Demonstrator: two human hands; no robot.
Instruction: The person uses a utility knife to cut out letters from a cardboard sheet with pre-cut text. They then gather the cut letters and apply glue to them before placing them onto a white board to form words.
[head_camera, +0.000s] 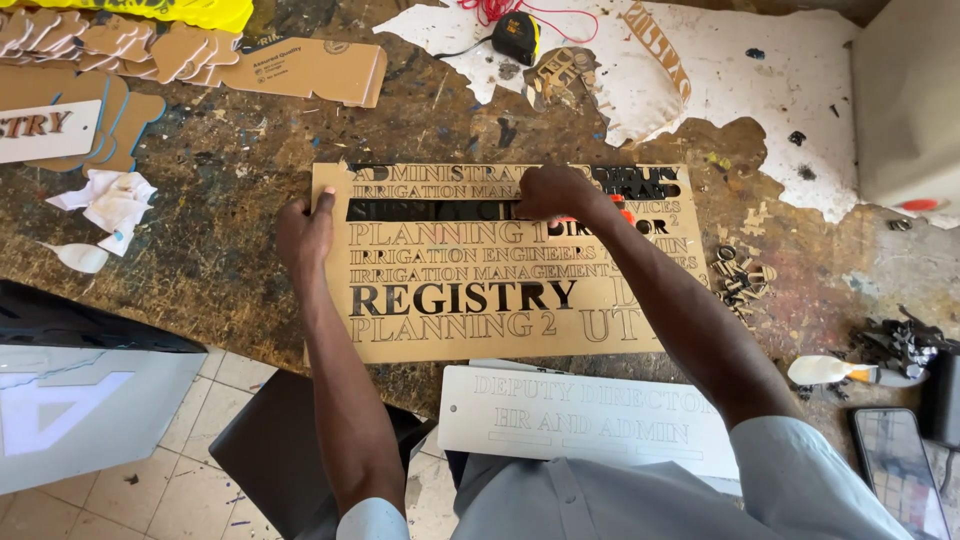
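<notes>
Lettered tan sheet (470, 325) — thin, stiff, likely light, cut-outs fragile. Left hand (305, 228) pinches its left edge; right hand (555, 192) fingers closed on black strip (430, 210) — grip edges.

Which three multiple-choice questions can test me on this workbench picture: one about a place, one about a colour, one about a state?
1. Where does the left hand rest?
A. On the left edge of the gold lettered sheet
B. On the tape measure
C. On the phone

2. What colour is the plaque lying nearest the person?
A. Black
B. White
C. Red

3. In what state is the gold lettered sheet?
A. Rolled up
B. Standing upright
C. Lying flat with some letters cut out

Answers: 1 A, its fingers press that edge. 2 B, it is white with pale lettering. 3 C, dark openings show, and the right hand works at one row.
</notes>
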